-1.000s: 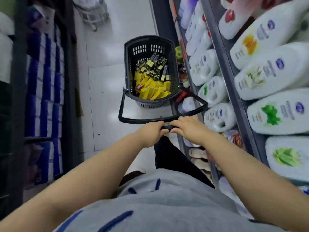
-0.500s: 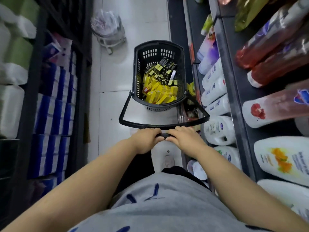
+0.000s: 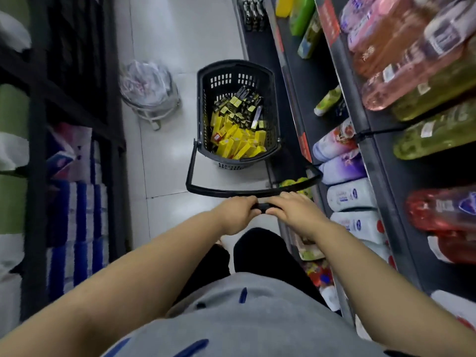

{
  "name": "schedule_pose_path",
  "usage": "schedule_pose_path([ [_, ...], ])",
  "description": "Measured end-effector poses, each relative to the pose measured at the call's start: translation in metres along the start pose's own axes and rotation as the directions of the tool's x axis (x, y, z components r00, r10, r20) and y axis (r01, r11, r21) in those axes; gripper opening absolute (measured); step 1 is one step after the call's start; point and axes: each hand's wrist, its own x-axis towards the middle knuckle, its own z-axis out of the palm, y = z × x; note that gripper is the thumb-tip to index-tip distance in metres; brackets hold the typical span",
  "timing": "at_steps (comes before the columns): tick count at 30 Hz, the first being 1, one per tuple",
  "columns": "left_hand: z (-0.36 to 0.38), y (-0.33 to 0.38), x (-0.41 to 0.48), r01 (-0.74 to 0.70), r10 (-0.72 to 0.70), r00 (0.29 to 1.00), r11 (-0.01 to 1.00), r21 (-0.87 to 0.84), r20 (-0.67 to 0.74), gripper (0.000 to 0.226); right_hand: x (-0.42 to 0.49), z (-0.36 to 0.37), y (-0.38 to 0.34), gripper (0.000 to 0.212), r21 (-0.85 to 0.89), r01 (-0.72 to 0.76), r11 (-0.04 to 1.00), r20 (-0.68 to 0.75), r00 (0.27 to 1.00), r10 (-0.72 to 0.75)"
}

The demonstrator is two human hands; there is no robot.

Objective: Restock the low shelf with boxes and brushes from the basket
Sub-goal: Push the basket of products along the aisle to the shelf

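A black plastic basket (image 3: 206, 104) stands on the aisle floor ahead of me. Yellow boxes (image 3: 239, 144) fill its near half, and black-and-yellow packs (image 3: 242, 103) are piled at its far end. Its long black handle (image 3: 195, 188) reaches back toward me. My left hand (image 3: 238, 213) and my right hand (image 3: 293, 211) are side by side, both closed around the middle of that handle. The low shelf (image 3: 275, 60) runs along the basket's right side, with black packs (image 3: 253, 11) at its far end.
Shelves of bottles (image 3: 353, 197) rise on the right. Dark racks with blue-and-white packs (image 3: 77, 228) line the left. A wire stand with a plastic bag (image 3: 146, 86) sits on the pale floor left of the basket. The aisle is narrow.
The basket has rolled forward along the aisle with both hands holding its handle. Different bottles pass on the right, and the wire stand with the bag is nearer.
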Motion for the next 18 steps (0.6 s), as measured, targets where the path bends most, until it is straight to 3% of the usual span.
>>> schedule_pose_path([
  [9,-0.114,-0.026,0.088,0.000,0.001,1.000,0.999,-0.043,0.027,0.027,0.112,-0.091,0.032,0.040,0.044,0.025,0.999,-0.020,1.000,-0.024],
  [18,-0.256,-0.006,0.191,0.039,-0.030,0.995,0.994,-0.100,0.093,0.029,0.212,-0.214,0.086,0.039,0.171,0.015,0.985,-0.140,0.990,0.010],
])
